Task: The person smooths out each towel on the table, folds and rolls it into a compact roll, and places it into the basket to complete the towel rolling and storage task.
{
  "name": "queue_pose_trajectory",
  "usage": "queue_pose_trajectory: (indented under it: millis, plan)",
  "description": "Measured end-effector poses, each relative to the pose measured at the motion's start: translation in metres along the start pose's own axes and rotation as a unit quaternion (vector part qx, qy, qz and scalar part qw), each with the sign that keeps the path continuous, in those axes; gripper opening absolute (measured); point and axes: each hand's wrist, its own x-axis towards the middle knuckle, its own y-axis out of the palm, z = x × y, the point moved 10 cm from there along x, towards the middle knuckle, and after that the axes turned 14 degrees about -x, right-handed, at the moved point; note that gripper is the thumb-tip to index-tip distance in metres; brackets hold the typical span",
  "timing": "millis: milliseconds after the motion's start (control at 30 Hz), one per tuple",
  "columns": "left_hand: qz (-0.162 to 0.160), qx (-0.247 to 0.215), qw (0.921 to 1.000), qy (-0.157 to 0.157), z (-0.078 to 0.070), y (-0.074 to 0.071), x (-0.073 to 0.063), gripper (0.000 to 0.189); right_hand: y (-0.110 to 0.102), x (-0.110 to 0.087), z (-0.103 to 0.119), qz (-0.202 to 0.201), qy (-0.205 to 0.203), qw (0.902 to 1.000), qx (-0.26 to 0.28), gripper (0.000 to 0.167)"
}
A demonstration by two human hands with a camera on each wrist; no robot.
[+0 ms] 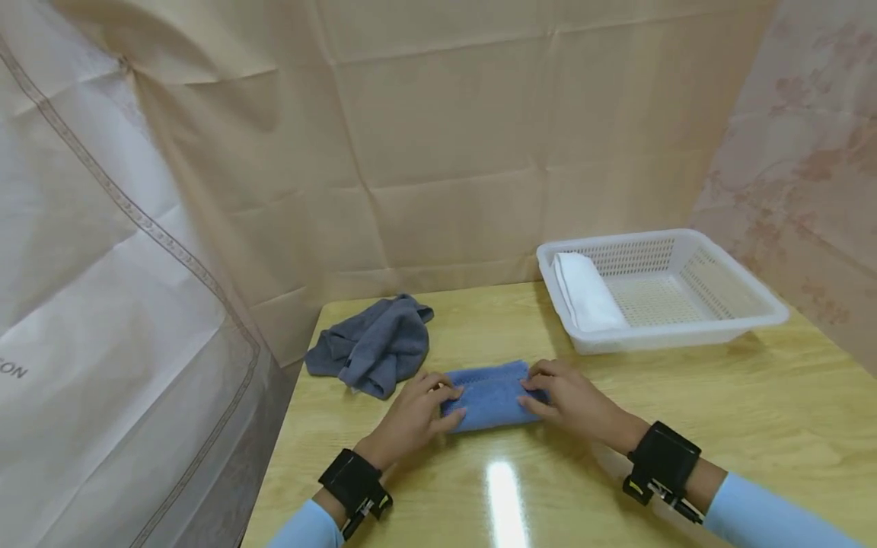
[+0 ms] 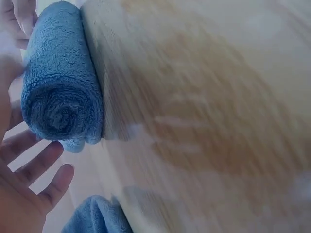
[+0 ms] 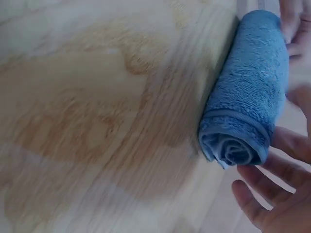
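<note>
A blue towel [image 1: 489, 399], rolled into a short cylinder, lies on the table between both hands. My left hand [image 1: 418, 415] holds its left end between thumb and fingers, the outer fingers spread in the left wrist view. At the opposite end my right hand [image 1: 572, 399] holds the roll likewise, thumb on the near side. The spiral end of the blue towel [image 2: 60, 114] faces the left wrist camera. Another coiled end of the blue towel [image 3: 238, 148] shows in the right wrist view. Some fingertips are hidden behind the roll.
A crumpled dark grey towel [image 1: 380, 346] lies at the table's back left, just beyond the left hand. The white perforated basket [image 1: 685, 335] stands at the back right, with a folded white towel [image 1: 589, 293] along its left side. Cloth curtains [image 1: 438, 152] hang behind the wooden table [image 1: 774, 426].
</note>
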Motion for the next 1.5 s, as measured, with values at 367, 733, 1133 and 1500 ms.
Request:
queue_pose_trajectory:
  millis: [367,733,1133,1500]
  plan:
    - [0.036,0.039,0.9985,0.009,-0.007,0.002,0.002,0.058,0.009,-0.006,-0.002,0.06,-0.007,0.9977,-0.03,0.052]
    - [0.074,-0.096,0.9896,-0.079,0.008,0.01,0.003,0.037,0.03,-0.001,-0.031,0.164,0.107,0.9666,0.165,0.041]
    - [0.041,-0.126,0.988,-0.079,0.004,0.015,-0.005,0.036,0.029,-0.01,-0.032,0.122,0.148,0.9496,0.248,0.019]
    - [0.122,-0.002,0.9897,-0.076,-0.004,0.029,-0.01,0.063,-0.006,0.002,0.013,-0.004,-0.006,0.9997,-0.022,0.015]
